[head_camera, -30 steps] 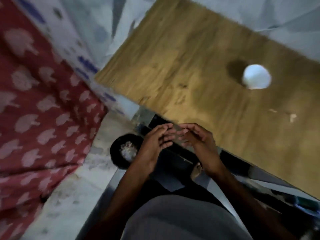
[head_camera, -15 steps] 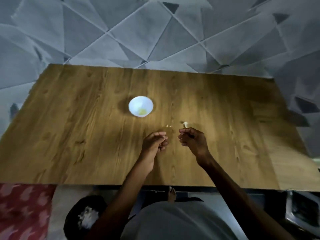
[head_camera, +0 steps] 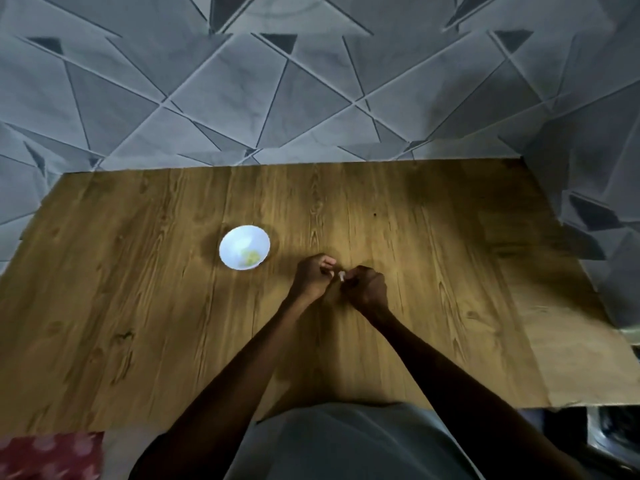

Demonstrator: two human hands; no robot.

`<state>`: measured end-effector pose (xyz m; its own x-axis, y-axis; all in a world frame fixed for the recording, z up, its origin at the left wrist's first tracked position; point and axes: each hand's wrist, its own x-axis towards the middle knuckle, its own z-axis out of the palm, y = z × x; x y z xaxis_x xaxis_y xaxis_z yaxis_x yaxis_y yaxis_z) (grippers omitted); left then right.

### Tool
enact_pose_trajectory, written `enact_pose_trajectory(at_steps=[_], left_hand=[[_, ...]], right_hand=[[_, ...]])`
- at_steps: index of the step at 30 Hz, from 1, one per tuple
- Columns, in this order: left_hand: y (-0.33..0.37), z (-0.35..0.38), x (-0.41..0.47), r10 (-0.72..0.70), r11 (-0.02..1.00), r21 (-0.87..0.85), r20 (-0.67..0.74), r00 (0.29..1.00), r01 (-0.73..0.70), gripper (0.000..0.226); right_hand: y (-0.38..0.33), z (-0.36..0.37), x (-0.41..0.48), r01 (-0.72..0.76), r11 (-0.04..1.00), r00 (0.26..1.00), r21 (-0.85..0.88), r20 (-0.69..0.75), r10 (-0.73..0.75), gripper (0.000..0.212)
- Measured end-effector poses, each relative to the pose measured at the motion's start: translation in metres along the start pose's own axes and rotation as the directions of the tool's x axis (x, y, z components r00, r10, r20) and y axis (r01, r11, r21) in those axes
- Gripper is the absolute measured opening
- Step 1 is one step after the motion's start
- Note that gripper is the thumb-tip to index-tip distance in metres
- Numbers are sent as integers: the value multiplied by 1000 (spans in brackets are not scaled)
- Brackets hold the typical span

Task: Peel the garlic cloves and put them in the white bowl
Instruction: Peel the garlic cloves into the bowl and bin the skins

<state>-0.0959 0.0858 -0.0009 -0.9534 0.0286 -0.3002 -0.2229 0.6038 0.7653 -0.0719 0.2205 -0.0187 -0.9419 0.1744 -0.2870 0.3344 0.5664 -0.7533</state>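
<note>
Pinching a garlic clove (head_camera: 341,276) between curled fingertips, the left hand (head_camera: 313,277) and right hand (head_camera: 367,288) meet over the bench (head_camera: 450,271), the white bowl (head_camera: 231,241) lying near on their left, closest to the left hand.

Wooden table (head_camera: 138,323), grey geometric wall (head_camera: 311,98)

White bowl (head_camera: 239,241): small, round, upright on the wooden table (head_camera: 138,306), left of centre. Inside, near the front-right wall, a few pale yellow peeled garlic cloves (head_camera: 251,258); exact no. too blurry to tell. One more garlic clove (head_camera: 341,276), a tiny whitish bit, sits pinched at the right hand (head_camera: 367,289) fingertips, w/ the left hand (head_camera: 313,277) just beside it, contact unclear. It's right of the bowl, apart from it, low over the tabletop.
</note>
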Motion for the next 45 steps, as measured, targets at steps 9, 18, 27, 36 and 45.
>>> enact_pose_trajectory(at_steps=[9, 18, 27, 36, 45], left_hand=[[-1, 13, 1, 23, 998, 50, 36, 999, -25, 26], [-5, 5, -3, -30, 994, -108, -12, 999, 29, 14], [2, -1, -5, -259, 850, -466, 33, 965, 245, 21], [5, -10, 2, -216, 764, -593, 137, 967, 255, 16], [6, -10, 10, -192, 725, -628, 213, 958, 284, 23]], right_hand=[[11, 4, 17, 91, 995, 995, -40, 45, -89, 10], [9, -25, 29, 426, 899, 889, -104, 230, -395, 8], [-15, -40, 27, 569, 804, 808, -174, 299, -507, 6], [-26, -37, 30, 534, 817, 840, -218, 254, -480, 8], [-21, -40, 44, 477, 876, 862, -73, 236, -449, 8]])
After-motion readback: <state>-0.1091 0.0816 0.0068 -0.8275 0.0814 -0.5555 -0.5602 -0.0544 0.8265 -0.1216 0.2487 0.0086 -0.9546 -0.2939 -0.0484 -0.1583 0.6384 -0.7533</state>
